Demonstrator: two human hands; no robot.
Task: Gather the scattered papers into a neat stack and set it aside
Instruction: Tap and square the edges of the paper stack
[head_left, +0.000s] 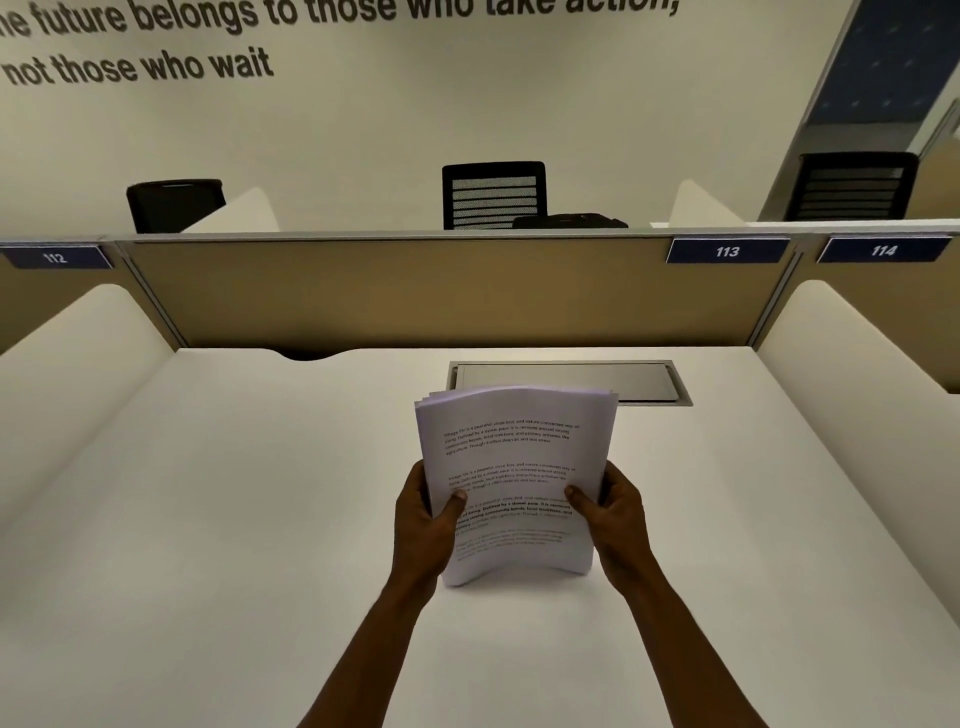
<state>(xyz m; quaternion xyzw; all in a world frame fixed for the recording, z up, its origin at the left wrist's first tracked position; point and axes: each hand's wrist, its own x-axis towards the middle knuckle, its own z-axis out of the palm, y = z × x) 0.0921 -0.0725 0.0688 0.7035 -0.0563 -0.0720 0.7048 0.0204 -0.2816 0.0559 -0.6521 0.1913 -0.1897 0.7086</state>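
Fingers of the left hand (423, 525) and right hand (615, 512) are clamping the side edges of the printed paper stack (511, 483), standing bowed on the white worktop (208, 519); light, floppy, slippery sheets are probably best gripped low along both edges.

Soft, even indoor light falls from above, leaving the smooth white desk top (208, 519) bright but not glaring. A faint shadow sits under the curved lower edge of the white printed paper stack (514, 483), and the tan fabric partition panel (405, 291) darkens towards its base. The wide lens bends straight lines: the partition's top rail bows and the rounded white side dividers (88, 353) splay outward. The dark wall lettering (140, 62) is slightly soft, and the stack's small print is blurred, mostly unreadable.
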